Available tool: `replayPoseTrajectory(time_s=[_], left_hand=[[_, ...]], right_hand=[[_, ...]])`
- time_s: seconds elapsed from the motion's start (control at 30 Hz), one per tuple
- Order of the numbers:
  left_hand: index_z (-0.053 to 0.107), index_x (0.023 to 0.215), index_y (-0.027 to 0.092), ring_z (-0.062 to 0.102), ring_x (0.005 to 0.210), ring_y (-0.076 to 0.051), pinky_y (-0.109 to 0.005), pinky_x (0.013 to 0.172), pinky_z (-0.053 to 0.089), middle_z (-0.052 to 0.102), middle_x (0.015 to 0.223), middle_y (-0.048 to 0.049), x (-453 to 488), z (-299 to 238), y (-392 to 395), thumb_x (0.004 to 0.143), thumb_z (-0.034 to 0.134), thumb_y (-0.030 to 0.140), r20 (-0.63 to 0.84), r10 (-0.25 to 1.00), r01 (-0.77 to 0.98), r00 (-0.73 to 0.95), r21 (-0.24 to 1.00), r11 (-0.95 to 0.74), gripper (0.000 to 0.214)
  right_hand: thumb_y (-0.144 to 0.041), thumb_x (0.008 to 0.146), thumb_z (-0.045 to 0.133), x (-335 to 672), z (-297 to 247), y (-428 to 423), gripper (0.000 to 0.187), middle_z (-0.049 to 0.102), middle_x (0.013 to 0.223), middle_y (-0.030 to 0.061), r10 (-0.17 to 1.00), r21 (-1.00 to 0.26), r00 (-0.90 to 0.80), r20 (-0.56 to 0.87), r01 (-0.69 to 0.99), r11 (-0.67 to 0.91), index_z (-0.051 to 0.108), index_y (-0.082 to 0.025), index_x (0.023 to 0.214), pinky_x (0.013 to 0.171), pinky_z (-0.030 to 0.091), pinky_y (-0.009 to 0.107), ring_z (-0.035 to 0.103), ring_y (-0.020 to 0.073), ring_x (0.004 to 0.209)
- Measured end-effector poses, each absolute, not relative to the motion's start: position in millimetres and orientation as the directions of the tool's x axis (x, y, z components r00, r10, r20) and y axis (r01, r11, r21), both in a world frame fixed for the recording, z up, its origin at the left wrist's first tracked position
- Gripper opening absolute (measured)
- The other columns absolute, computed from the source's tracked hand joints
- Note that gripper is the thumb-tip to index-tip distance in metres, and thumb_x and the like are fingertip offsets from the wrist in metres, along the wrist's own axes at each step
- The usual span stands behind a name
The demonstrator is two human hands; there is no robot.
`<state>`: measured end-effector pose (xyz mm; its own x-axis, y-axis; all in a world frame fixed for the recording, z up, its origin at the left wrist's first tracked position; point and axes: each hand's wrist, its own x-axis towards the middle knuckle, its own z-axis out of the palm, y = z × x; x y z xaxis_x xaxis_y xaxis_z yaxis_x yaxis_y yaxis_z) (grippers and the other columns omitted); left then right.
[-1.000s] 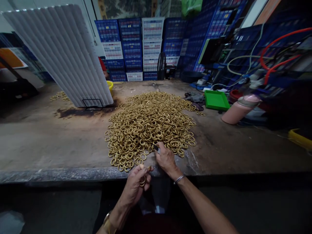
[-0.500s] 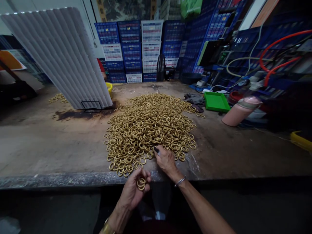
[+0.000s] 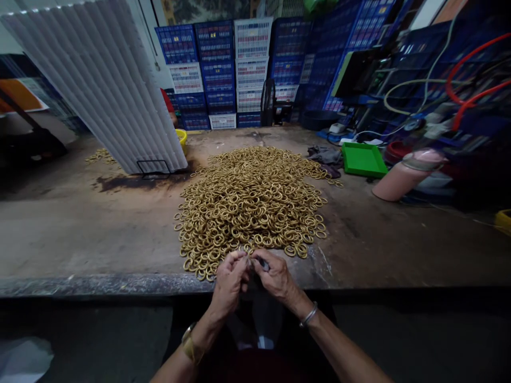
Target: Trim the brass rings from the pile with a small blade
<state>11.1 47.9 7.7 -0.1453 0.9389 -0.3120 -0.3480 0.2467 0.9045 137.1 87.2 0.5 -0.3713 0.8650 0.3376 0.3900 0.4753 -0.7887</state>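
Centrally, a broad heap of gold-coloured rings (image 3: 251, 199) is lying on the counter (image 3: 371, 244), spreading from its near edge toward the far side. At the heap's near edge, the left hand (image 3: 230, 282) and the right hand (image 3: 276, 275) are working with their fingertips meeting or almost meeting. The right hand is clamping a small dark tool (image 3: 262, 263) between thumb and fingers. The left hand is bending its fingers toward the thumb; whether they are pinching a ring cannot be told, the tips being too small and partly hidden. A watch (image 3: 189, 334) is encircling the left wrist, and a silver-coloured bracelet (image 3: 308, 315) the right. On the left, a pale ribbed panel (image 3: 99, 90) is leaning above a black wire stand (image 3: 154, 169), with a yellow container (image 3: 182, 138) showing behind its right edge. Right of the heap, a dark cloth (image 3: 325, 155) is lying near a green tray (image 3: 364, 159), and a pink bottle (image 3: 405, 178) is tilting to the right. Beyond the far edge, blue and white crates (image 3: 217, 69) are standing in stacks.
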Motion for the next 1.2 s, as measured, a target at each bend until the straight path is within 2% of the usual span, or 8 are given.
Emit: replayPoseTrajectory(time_s=[0.2,0.33,0.47,0.63,0.73,0.93,1.03,1.2], left_hand=[[0.048,0.06,0.015,0.031,0.041,-0.005,-0.016,0.038,0.024,0.036,0.048,0.0066,11,5,48,0.07,0.056,0.049,-0.208,0.964,-0.206,-0.166,0.963,0.173,0.036],[0.049,0.06,0.017,0.031,0.042,-0.006,-0.018,0.043,0.026,0.037,0.048,0.0066,10,8,47,0.072,0.056,0.043,-0.171,0.956,-0.128,-0.237,0.981,0.144,0.031],[0.056,0.063,0.017,0.04,0.053,-0.01,-0.021,0.054,0.034,0.046,0.056,0.0033,8,10,45,0.074,0.056,0.034,0.003,0.953,0.079,-0.302,0.997,0.022,0.02],[0.061,0.068,0.019,0.047,0.063,-0.014,-0.024,0.064,0.037,0.055,0.064,0.0,10,10,44,0.074,0.057,0.028,0.148,0.962,0.223,-0.231,0.97,-0.096,0.012],[0.059,0.066,0.018,0.046,0.061,-0.012,-0.022,0.061,0.037,0.053,0.062,0.0005,10,12,43,0.074,0.056,0.029,0.088,0.977,0.163,-0.196,0.985,-0.056,0.015],[0.05,0.077,0.018,0.031,0.037,-0.004,-0.016,0.036,0.019,0.045,0.053,0.006,5,12,39,0.075,0.053,0.041,-0.32,0.947,-0.214,0.012,0.925,0.315,0.023],[0.047,0.071,0.017,0.029,0.037,-0.003,-0.015,0.035,0.017,0.043,0.054,0.0063,5,11,37,0.075,0.054,0.04,-0.322,0.943,-0.311,0.083,0.89,0.332,0.025],[0.048,0.069,0.016,0.031,0.038,-0.002,-0.015,0.036,0.02,0.044,0.056,0.006,7,11,38,0.074,0.056,0.04,-0.305,0.948,-0.32,0.087,0.893,0.317,0.026]], right_hand=[[-0.023,0.078,0.045,130,0,76,0.017,0.062,0.073,0.0019,0.875,-0.844,-0.377,0.303,0.322,0.43,0.059,-0.018,0.084,0.06,0.042,0.021,0.054,0.0105,0.062],[-0.023,0.078,0.046,131,-3,72,0.015,0.059,0.07,0.0004,0.896,-0.86,-0.31,0.317,0.304,0.409,0.058,-0.019,0.085,0.057,0.041,0.02,0.051,0.0096,0.057],[-0.025,0.077,0.046,134,6,74,0.014,0.056,0.068,-0.0004,0.955,-0.905,-0.132,0.265,0.308,0.293,0.056,-0.018,0.085,0.057,0.041,0.019,0.05,0.0099,0.057],[-0.032,0.078,0.046,134,13,81,0.017,0.052,0.063,-0.0021,0.97,-0.936,-0.218,0.105,0.309,0.171,0.056,-0.018,0.076,0.053,0.038,0.019,0.046,0.0094,0.056],[-0.033,0.078,0.047,131,9,83,0.02,0.048,0.059,-0.0033,0.964,-0.938,-0.255,0.074,0.31,0.154,0.055,-0.017,0.068,0.053,0.036,0.018,0.043,0.0088,0.055],[-0.031,0.076,0.048,129,3,84,0.019,0.047,0.056,-0.0044,0.96,-0.959,-0.279,0.001,0.272,0.08,0.055,-0.016,0.067,0.05,0.034,0.018,0.04,0.0078,0.052],[-0.032,0.076,0.048,131,3,84,0.019,0.048,0.056,-0.004,0.956,-0.972,-0.292,-0.015,0.228,0.055,0.056,-0.016,0.069,0.051,0.034,0.018,0.041,0.008,0.052],[-0.031,0.076,0.048,134,2,85,0.02,0.053,0.061,-0.0015,0.96,-0.976,-0.28,-0.002,0.21,0.059,0.058,-0.015,0.07,0.057,0.037,0.02,0.046,0.0097,0.058]])
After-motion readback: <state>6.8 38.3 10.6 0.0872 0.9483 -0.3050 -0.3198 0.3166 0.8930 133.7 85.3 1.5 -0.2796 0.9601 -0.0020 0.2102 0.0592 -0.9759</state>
